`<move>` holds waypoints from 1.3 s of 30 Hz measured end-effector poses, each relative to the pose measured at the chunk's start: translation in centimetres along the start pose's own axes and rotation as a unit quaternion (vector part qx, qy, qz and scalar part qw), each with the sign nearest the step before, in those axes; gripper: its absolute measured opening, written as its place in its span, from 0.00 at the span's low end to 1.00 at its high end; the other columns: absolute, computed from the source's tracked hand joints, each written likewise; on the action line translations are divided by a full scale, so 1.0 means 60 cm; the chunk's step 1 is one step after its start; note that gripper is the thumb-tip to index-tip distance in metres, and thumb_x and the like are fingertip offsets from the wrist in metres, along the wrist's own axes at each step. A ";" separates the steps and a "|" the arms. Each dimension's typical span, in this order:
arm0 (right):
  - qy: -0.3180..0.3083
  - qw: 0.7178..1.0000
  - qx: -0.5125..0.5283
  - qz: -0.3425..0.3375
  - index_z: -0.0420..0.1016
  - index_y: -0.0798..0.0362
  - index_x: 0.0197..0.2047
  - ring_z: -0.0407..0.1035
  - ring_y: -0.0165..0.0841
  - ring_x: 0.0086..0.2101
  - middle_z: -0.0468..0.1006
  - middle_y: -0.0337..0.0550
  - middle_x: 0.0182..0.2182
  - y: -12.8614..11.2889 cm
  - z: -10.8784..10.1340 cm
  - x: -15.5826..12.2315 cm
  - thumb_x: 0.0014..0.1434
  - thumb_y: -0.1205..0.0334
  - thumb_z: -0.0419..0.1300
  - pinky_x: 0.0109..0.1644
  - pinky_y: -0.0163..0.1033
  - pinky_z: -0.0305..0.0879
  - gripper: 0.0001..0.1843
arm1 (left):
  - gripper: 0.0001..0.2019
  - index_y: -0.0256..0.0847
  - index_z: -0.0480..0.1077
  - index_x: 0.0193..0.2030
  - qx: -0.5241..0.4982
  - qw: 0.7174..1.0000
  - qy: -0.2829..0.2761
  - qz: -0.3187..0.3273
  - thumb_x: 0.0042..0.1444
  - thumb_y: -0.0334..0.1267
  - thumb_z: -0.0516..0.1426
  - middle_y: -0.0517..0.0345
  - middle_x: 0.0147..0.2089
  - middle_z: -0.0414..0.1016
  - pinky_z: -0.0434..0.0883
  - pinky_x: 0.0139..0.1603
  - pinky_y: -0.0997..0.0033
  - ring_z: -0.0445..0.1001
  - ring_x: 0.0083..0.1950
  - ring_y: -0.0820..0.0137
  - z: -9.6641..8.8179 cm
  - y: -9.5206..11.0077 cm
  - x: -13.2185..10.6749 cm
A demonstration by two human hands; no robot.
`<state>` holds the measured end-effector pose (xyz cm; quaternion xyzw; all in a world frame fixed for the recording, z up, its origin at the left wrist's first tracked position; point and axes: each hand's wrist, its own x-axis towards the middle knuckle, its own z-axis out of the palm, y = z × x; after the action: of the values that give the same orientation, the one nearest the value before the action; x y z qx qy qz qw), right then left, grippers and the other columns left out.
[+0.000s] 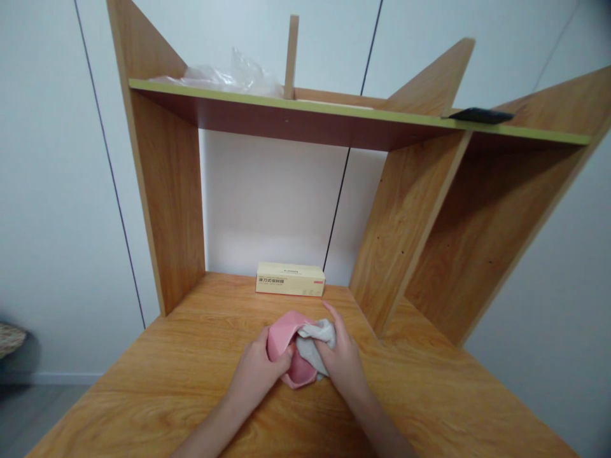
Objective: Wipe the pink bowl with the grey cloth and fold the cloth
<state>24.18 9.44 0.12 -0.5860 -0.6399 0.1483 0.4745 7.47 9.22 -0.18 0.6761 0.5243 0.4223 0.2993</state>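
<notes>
A pink bowl (285,329) is tilted in my left hand (260,366), its opening turned partly toward my right side. The left fingers wrap its outside while the thumb presses over the rim. My right hand (342,356) is closed on a crumpled light grey cloth (312,346), which lies against the bowl's right rim and inner side. The right index finger stretches out past the cloth. Both hands are just above the front middle of the wooden desk (191,375). Part of the bowl's inside is hidden by the cloth and the left thumb.
A pale yellow cling film box (290,280) sits at the back of the desk, beyond my hands. Wooden uprights (167,210) carry a green-edged shelf (334,114). On it lie clear plastic wrapping (233,77) and a flat black item (481,116).
</notes>
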 end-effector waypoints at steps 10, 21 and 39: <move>0.073 0.980 0.185 0.021 0.67 0.54 0.43 0.68 0.37 0.40 0.74 0.47 0.40 -0.019 -0.037 0.033 0.46 0.50 0.57 0.43 0.40 0.64 0.22 | 0.22 0.33 0.69 0.27 -0.226 0.963 0.065 -0.132 0.44 0.54 0.52 0.55 0.24 0.71 0.63 0.28 0.72 0.69 0.28 0.66 0.006 -0.061 0.034; -0.019 0.913 0.331 0.238 0.67 0.54 0.43 0.72 0.41 0.36 0.77 0.47 0.35 0.017 -0.070 0.000 0.44 0.50 0.59 0.35 0.41 0.68 0.24 | 0.19 0.39 0.64 0.28 -0.480 0.845 0.117 -0.204 0.44 0.55 0.54 0.67 0.21 0.62 0.56 0.19 0.82 0.60 0.20 0.79 -0.012 -0.062 0.035; -0.143 0.987 -0.046 0.062 0.73 0.52 0.25 0.68 0.37 0.29 0.76 0.39 0.24 0.106 -0.084 -0.007 0.38 0.65 0.48 0.36 0.40 0.62 0.14 | 0.19 0.40 0.60 0.22 -0.437 0.873 0.077 -0.205 0.43 0.56 0.54 0.71 0.15 0.53 0.43 0.15 0.81 0.48 0.15 0.81 -0.013 -0.061 0.036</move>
<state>31.93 8.92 -2.29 -0.6187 -0.6696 0.2303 0.3404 5.29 12.27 -2.36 0.3195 0.4346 0.5883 0.6024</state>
